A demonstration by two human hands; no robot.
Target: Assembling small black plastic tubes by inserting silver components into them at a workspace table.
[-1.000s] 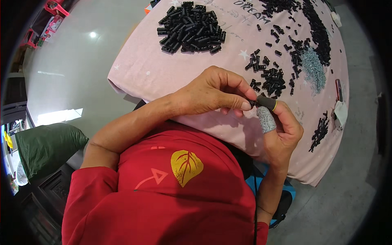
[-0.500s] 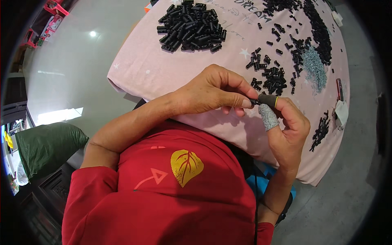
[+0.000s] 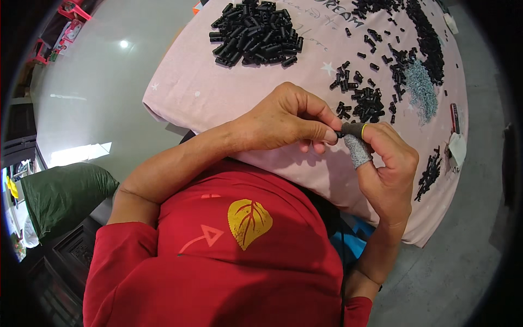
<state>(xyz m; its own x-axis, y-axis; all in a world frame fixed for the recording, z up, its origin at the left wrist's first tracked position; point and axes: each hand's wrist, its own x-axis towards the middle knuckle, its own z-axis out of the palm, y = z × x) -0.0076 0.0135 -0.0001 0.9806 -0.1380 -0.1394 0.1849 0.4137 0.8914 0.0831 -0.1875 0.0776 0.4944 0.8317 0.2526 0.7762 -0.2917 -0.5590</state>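
A small black plastic part (image 3: 339, 134) is pinched between my two hands, mostly covered by fingertips. My left hand (image 3: 294, 121) grips it between thumb and index finger, with the other fingers curled below. On its other side, my right hand (image 3: 388, 158) closes thumb and index finger on it; a grey knitted sleeve covers that thumb and a dark one the index fingertip. Just beyond the hands lies a cluster of small black plastic pieces (image 3: 368, 104). Farther off, to the left, rises a pile of larger black cylinders (image 3: 256, 34).
Pink cloth (image 3: 185, 103) covers the table. At its right are a heap of small silvery pieces (image 3: 422, 92), a long band of black parts (image 3: 426, 43), thin black pieces (image 3: 429, 174) and a red-and-black tool (image 3: 454, 118). A green bag (image 3: 65, 196) stands left.
My right hand has turned slightly and its knuckles have shifted a little to the right. My left hand stays almost in place, and both still pinch the small part.
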